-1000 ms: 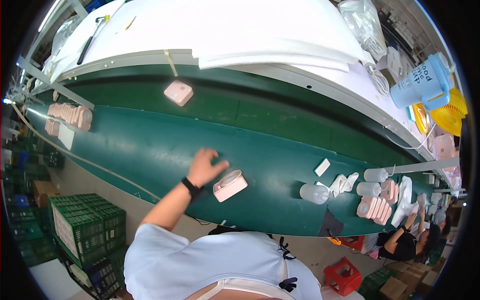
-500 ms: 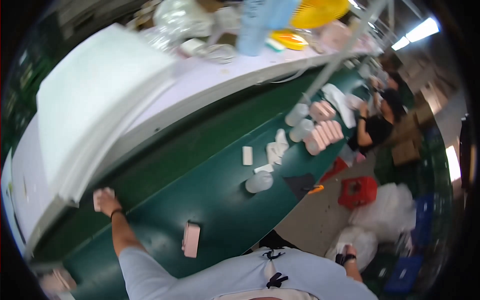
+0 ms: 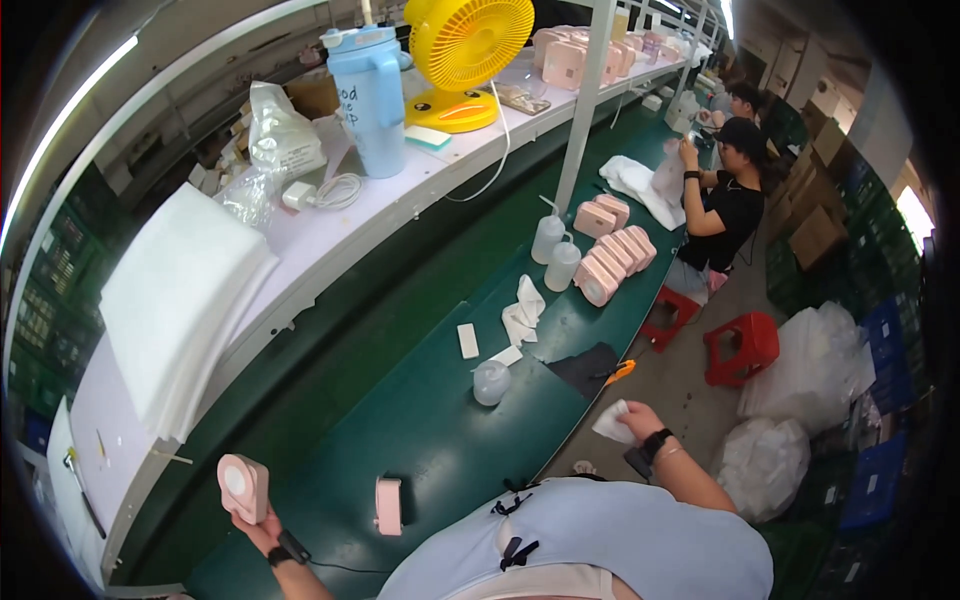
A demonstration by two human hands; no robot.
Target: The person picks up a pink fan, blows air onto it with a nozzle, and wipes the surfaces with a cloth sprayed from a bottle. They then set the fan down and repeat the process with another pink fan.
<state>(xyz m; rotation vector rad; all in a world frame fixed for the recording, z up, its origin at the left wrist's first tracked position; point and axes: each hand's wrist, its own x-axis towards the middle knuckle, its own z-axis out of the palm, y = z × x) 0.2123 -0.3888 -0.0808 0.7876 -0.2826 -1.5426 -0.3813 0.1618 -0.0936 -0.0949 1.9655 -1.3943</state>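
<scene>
My left hand (image 3: 257, 529) is closed round the lower part of a boxy pink device (image 3: 242, 488) with a round white face, held up over the green work surface. At the right, beyond the surface's front edge, my right hand (image 3: 640, 422) pinches a small white cloth (image 3: 611, 423). A second pink device (image 3: 388, 506) stands on the green surface in front of me, between my hands. A squat translucent bottle (image 3: 491, 383) sits farther off, beside two white blocks (image 3: 467, 341) and a crumpled white cloth (image 3: 523, 310).
A dark mat (image 3: 583, 370) with an orange-handled tool (image 3: 621, 371) lies at the front edge. Several pink devices (image 3: 615, 262) stand beside two squeeze bottles (image 3: 562, 267). A shelf (image 3: 330, 235) holds white sheets, a blue tumbler and a yellow fan. A co-worker (image 3: 735, 190) works beyond.
The view has turned and shifted. My left hand has drawn back from beside the shelf edge, with the pink device's round face now showing. My right hand has come up and forward with the cloth.
</scene>
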